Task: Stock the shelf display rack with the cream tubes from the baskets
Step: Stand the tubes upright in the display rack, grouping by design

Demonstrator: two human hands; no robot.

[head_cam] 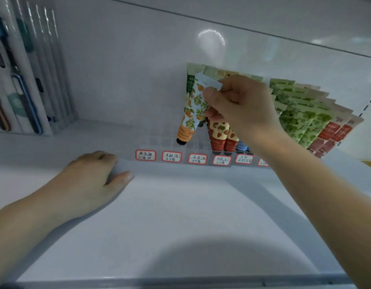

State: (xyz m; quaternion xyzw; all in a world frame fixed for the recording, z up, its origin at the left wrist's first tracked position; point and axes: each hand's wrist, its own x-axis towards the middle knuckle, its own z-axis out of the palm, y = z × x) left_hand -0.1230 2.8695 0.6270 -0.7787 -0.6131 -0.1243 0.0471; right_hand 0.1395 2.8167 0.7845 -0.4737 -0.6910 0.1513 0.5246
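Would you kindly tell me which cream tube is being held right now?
The orange-fruit tube, pinched at its flat end by the right hand, black cap down; the strawberry tubes and green tubes sit in the rack.

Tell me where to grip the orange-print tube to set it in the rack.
Pinch the orange-print tube by its flat crimped end, from above and the right, as the right hand does. It hangs tilted, cap down, so the flat end is uppermost and the cap is free to enter the rack.
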